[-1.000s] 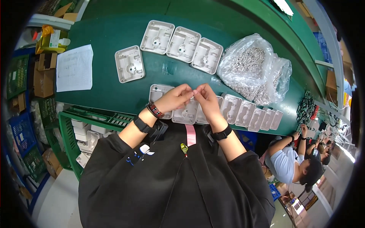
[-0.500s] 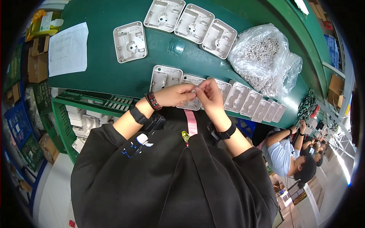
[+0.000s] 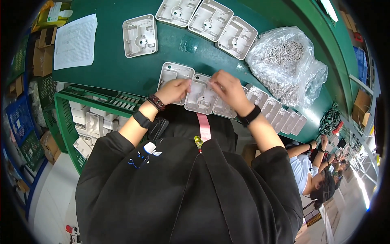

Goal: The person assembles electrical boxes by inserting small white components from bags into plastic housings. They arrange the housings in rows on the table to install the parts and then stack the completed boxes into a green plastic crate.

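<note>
My left hand [image 3: 174,92] is over the near left light-grey plastic housing [image 3: 178,70], its thumb and fingers pinched together. Whatever the pinch may hold is too small to make out. Between my hands lies a second open plastic housing [image 3: 199,100], its moulded ribs and round hole facing up. Over that housing's right side is my right hand [image 3: 230,90], with fingers bent and fingertips drawn together. What those fingertips might hold is hidden. A third housing [image 3: 222,109] shows partly below my right hand, and several more housings [image 3: 271,107] continue the row rightward.
Four-sided housings [image 3: 140,36] also lie farther back on the green table [image 3: 109,69]. A clear plastic bag [image 3: 302,71] of small metallic-looking parts sits at right. A paper sheet [image 3: 75,42] is at left. Below stands a green crate [image 3: 67,118] with more housings. A co-worker [image 3: 310,173] works at right.
My hands have moved apart from where their fingertips met above the housings. The left went left, and the right shifted slightly right and up. The view has shifted a little.
</note>
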`<action>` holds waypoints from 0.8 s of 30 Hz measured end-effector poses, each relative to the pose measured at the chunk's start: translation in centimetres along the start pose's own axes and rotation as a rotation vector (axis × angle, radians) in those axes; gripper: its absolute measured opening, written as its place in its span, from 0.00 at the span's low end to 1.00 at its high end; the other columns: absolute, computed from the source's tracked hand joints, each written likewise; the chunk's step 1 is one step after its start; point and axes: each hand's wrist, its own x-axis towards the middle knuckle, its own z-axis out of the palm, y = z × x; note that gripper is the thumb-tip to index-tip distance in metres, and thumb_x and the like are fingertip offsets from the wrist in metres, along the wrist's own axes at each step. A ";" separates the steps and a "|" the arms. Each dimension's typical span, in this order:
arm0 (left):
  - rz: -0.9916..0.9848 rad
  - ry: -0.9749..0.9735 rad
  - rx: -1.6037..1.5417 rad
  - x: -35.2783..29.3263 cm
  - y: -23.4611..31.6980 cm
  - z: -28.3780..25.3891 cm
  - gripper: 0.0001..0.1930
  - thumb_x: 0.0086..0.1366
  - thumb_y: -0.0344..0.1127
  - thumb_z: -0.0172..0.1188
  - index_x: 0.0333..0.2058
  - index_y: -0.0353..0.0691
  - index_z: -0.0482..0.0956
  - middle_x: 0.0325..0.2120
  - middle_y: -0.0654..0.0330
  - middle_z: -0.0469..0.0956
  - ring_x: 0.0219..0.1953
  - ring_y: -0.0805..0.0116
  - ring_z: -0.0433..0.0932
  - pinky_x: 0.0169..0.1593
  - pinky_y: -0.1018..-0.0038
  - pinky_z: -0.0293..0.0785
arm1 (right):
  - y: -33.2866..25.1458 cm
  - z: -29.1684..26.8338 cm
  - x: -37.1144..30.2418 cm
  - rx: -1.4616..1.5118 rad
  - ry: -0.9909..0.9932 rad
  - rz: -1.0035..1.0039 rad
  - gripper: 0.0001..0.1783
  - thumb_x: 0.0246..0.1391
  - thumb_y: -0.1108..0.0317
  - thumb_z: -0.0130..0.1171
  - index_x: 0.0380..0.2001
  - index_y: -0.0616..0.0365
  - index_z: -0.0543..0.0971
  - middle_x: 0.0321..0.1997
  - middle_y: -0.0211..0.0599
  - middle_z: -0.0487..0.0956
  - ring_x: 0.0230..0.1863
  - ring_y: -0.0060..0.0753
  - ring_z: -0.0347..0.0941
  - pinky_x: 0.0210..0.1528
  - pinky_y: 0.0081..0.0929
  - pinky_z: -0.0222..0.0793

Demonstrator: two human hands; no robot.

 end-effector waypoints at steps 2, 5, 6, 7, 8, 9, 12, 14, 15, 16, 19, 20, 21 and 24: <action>0.104 0.105 0.231 0.3 -0.7 0.5 0.17 0.61 0.49 0.48 0.30 0.38 0.70 0.15 0.62 0.70 0.16 0.68 0.69 0.20 0.75 0.64 | 2.5 0.0 0.7 -0.367 -0.026 -0.170 0.05 0.38 0.73 0.55 0.24 0.55 0.72 0.26 0.33 0.66 0.30 0.35 0.66 0.30 0.27 0.65; 0.300 0.323 0.681 -0.2 -0.8 1.2 0.17 0.58 0.48 0.51 0.31 0.37 0.70 0.17 0.54 0.74 0.21 0.57 0.74 0.25 0.66 0.69 | 3.4 0.2 1.9 -0.447 -0.029 -0.221 0.04 0.36 0.71 0.55 0.21 0.53 0.72 0.26 0.31 0.66 0.30 0.33 0.66 0.30 0.28 0.64; 0.265 0.327 0.730 -0.2 -0.6 1.7 0.17 0.57 0.47 0.51 0.31 0.37 0.70 0.18 0.52 0.74 0.23 0.54 0.74 0.26 0.64 0.69 | 3.3 0.2 2.1 -0.486 -0.031 -0.243 0.04 0.35 0.70 0.55 0.20 0.53 0.72 0.26 0.30 0.66 0.30 0.32 0.66 0.30 0.28 0.64; 0.231 0.329 0.778 -0.2 -0.2 2.1 0.16 0.56 0.46 0.52 0.31 0.37 0.70 0.20 0.49 0.75 0.25 0.51 0.75 0.28 0.61 0.69 | 3.3 0.3 2.3 -0.487 -0.032 -0.244 0.04 0.35 0.70 0.55 0.20 0.53 0.72 0.26 0.30 0.66 0.30 0.32 0.66 0.30 0.28 0.64; 0.196 0.331 0.826 -0.2 -0.1 2.2 0.15 0.56 0.45 0.53 0.32 0.37 0.70 0.21 0.47 0.75 0.27 0.48 0.75 0.30 0.58 0.70 | 3.3 0.3 2.4 -0.480 -0.040 -0.257 0.03 0.35 0.70 0.55 0.19 0.52 0.73 0.27 0.30 0.67 0.31 0.31 0.66 0.31 0.27 0.63; 0.196 0.334 0.823 -0.2 -0.2 2.2 0.15 0.56 0.45 0.53 0.32 0.37 0.70 0.21 0.47 0.75 0.27 0.48 0.75 0.30 0.58 0.70 | 2.9 0.2 2.8 -0.472 -0.050 -0.271 0.03 0.35 0.70 0.55 0.18 0.52 0.73 0.27 0.29 0.67 0.31 0.30 0.66 0.31 0.26 0.63; 0.214 0.426 0.844 -0.1 -0.7 2.3 0.13 0.56 0.45 0.53 0.27 0.40 0.70 0.19 0.51 0.75 0.24 0.51 0.74 0.28 0.59 0.69 | 2.5 0.4 2.7 -0.468 -0.073 -0.293 0.02 0.35 0.70 0.55 0.18 0.51 0.73 0.29 0.28 0.67 0.33 0.28 0.65 0.33 0.25 0.62; 0.205 0.406 0.836 -0.1 -0.6 2.3 0.13 0.56 0.45 0.53 0.28 0.39 0.70 0.19 0.50 0.75 0.25 0.50 0.75 0.29 0.59 0.69 | 2.5 0.9 2.5 -0.475 -0.093 -0.308 0.02 0.35 0.69 0.55 0.18 0.50 0.74 0.32 0.26 0.68 0.35 0.27 0.65 0.35 0.24 0.61; 0.198 0.384 0.831 -0.2 -0.4 2.3 0.14 0.56 0.45 0.52 0.30 0.38 0.70 0.20 0.49 0.75 0.26 0.50 0.75 0.30 0.58 0.70 | 2.5 1.0 2.5 -0.475 -0.096 -0.311 0.02 0.35 0.69 0.55 0.18 0.50 0.74 0.32 0.26 0.68 0.35 0.27 0.65 0.35 0.24 0.61; 0.191 0.363 0.826 -0.2 -0.3 2.3 0.15 0.56 0.45 0.52 0.32 0.37 0.70 0.21 0.48 0.75 0.27 0.49 0.75 0.31 0.58 0.70 | 2.6 1.0 2.4 -0.508 -0.094 -0.314 0.02 0.35 0.68 0.55 0.18 0.50 0.74 0.34 0.26 0.68 0.36 0.27 0.64 0.36 0.23 0.60; 0.207 0.362 0.826 -0.1 -0.2 2.2 0.15 0.57 0.45 0.51 0.31 0.37 0.70 0.21 0.48 0.75 0.27 0.49 0.75 0.31 0.58 0.70 | 3.0 0.8 2.2 -0.575 -0.091 -0.325 0.03 0.35 0.67 0.55 0.19 0.50 0.75 0.37 0.25 0.69 0.37 0.27 0.64 0.37 0.22 0.60; 0.216 0.360 0.827 -0.2 -0.2 2.2 0.15 0.57 0.45 0.51 0.31 0.37 0.70 0.21 0.48 0.75 0.27 0.49 0.75 0.31 0.58 0.70 | 3.1 0.6 2.2 -0.649 -0.157 -0.348 0.03 0.35 0.67 0.56 0.20 0.50 0.75 0.38 0.26 0.69 0.38 0.27 0.64 0.37 0.23 0.60; 0.216 0.364 0.826 -0.2 -0.2 2.2 0.15 0.57 0.45 0.51 0.31 0.37 0.70 0.21 0.48 0.75 0.27 0.49 0.75 0.31 0.58 0.70 | 3.3 0.4 2.2 -0.723 -0.223 -0.371 0.04 0.35 0.68 0.57 0.21 0.50 0.75 0.39 0.26 0.70 0.39 0.28 0.64 0.38 0.24 0.60; 0.212 0.360 0.850 -0.4 -0.4 2.2 0.15 0.57 0.45 0.51 0.31 0.37 0.71 0.21 0.49 0.75 0.27 0.50 0.75 0.31 0.58 0.70 | 3.3 0.4 2.3 -0.761 -0.274 -0.406 0.05 0.36 0.68 0.57 0.22 0.50 0.76 0.40 0.27 0.70 0.41 0.29 0.64 0.39 0.25 0.61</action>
